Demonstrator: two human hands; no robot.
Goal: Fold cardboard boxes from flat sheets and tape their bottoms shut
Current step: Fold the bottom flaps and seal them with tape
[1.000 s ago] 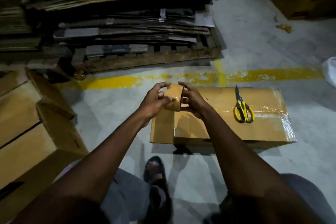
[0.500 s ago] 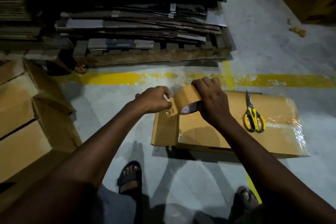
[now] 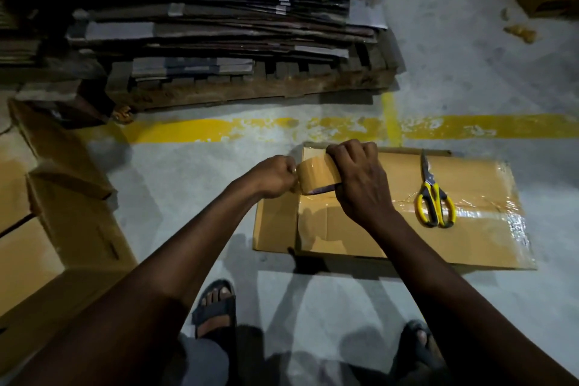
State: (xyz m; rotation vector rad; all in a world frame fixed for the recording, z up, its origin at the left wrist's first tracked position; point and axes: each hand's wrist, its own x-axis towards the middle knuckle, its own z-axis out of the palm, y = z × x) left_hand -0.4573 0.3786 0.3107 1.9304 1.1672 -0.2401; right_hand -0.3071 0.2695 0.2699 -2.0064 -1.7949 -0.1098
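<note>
A second ago I held the tape roll point(image 3: 318, 174) up in front of me with fingertips from both sides, picking at it. Now it is down low over the left end of the cardboard box point(image 3: 470, 247) and my grip has changed. My left hand point(image 3: 275, 177) is curled tight against the roll's 9 o'clock face, pinching what I judge to be its loose end, though the film is too clear to make out. My right hand point(image 3: 357, 178) has come over the top and is clamped around the roll from 12 o'clock. I read that as the end being found, so the next strip can be drawn across the bottom seam. I cannot tell whether the roll touches the cardboard yet. For room, the folded boxes point(image 3: 62, 213) stand well apart at 9 o'clock, with bare floor point(image 3: 188, 197) between them and my left forearm. The pallet of flat sheets point(image 3: 219, 34) sits beyond the yellow line point(image 3: 188, 130) at 11 o'clock, clear of any pull. The box's near edge lies at 6 o'clock, just ahead of my sandalled feet. The scissors point(image 3: 434, 200) rest on the box at 3 o'clock, near my right wrist and close to the taped seam, so a long rightward pull could run into them.
</note>
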